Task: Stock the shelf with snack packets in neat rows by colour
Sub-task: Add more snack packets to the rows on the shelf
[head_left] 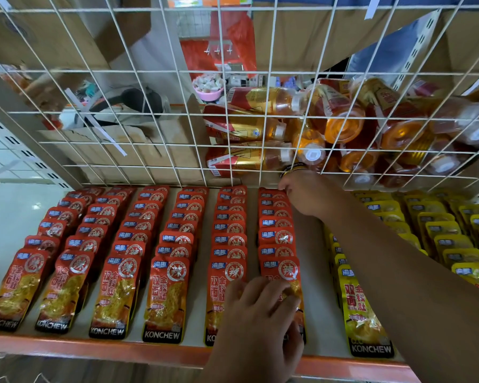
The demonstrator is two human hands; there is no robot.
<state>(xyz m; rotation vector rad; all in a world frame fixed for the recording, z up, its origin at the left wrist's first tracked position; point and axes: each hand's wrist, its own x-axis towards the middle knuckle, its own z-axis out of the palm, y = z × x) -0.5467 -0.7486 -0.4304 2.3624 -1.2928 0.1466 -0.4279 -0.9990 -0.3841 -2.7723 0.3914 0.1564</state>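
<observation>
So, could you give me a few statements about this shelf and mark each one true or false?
1. The red packets lie in six rows. True.
2. The yellow packets lie to the left of the red ones. False: they lie to the right.
3. The right hand reaches the back of the rightmost red row. True.
4. The left hand is raised clear of the shelf. False: it rests on the front packets of the rightmost red rows.
5. Bottles lie behind the wire mesh. True.
</observation>
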